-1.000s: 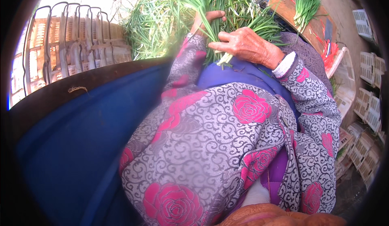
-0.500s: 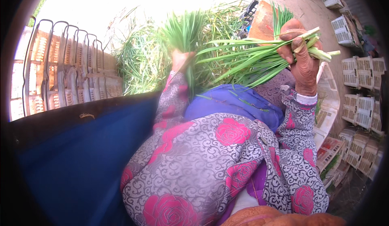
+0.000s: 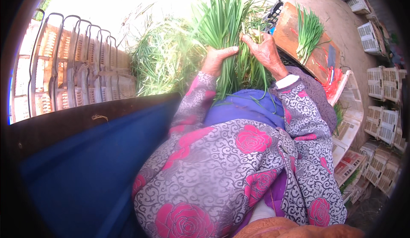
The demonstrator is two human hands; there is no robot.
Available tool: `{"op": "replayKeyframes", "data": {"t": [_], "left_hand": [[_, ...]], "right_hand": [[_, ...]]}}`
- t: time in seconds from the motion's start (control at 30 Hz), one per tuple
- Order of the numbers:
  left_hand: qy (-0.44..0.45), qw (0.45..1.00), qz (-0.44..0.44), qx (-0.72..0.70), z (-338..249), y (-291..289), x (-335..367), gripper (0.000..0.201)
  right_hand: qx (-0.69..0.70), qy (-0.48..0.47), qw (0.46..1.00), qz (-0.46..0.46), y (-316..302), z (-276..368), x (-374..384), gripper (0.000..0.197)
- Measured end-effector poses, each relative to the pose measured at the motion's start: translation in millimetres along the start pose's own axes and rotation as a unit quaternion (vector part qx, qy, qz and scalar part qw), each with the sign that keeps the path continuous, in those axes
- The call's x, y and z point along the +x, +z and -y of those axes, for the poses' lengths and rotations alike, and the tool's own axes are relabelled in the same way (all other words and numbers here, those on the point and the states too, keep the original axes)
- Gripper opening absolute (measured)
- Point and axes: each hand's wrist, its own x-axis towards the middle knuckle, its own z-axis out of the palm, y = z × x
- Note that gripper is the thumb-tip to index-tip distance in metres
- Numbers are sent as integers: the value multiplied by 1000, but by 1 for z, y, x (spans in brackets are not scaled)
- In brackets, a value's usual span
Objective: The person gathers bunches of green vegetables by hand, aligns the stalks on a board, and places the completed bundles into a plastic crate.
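Upright in my left hand [image 3: 217, 61] is a thick bunch of garlic chives [image 3: 220, 22], its leaves fanning upward and some strands trailing below the fist. Close beside it on the right, my right hand [image 3: 268, 53] pinches a second, looser bunch [image 3: 249, 73], whose leaves hang down toward my lap. The fingertips of the right hand are partly hidden by stalks. A blue-purple cloth [image 3: 243, 110] covers my lap beneath both bunches. Another neat bundle of chives [image 3: 308, 33] lies on a wooden board [image 3: 284, 26] at the far right.
Loose leaves [image 3: 164, 58] are heaped beyond my left arm. Red ties [image 3: 331, 84] lie at the board's near end. Pale crates [image 3: 85, 67] with metal handles stand left, behind a dark-edged blue panel [image 3: 98, 157]. More white crates [image 3: 386, 82] line the right; one [image 3: 350, 114] is beside me.
My right hand has come down and left, bringing its bunch from sideways to hanging next to the left one. My left hand has shifted slightly right. The bundle on the board is now uncovered.
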Motion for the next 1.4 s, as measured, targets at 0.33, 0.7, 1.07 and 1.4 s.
{"op": "replayKeyframes", "data": {"t": [0.33, 0.7, 1.07, 1.4], "left_hand": [[-19, 999, -28, 35, 9, -9, 3, 59], [33, 995, -27, 88, 5, -5, 0, 57], [-91, 989, 105, 46, 19, -66, 4, 30], [-82, 980, 141, -111, 2, -47, -8, 28]], "right_hand": [[-222, 36, 953, -203, -62, -57, 46, 27], [-17, 68, 992, 102, -11, -7, -10, 47], [241, 116, 963, -26, -95, -63, 24, 33], [159, 118, 980, -8, -72, -52, 39, 34]]}}
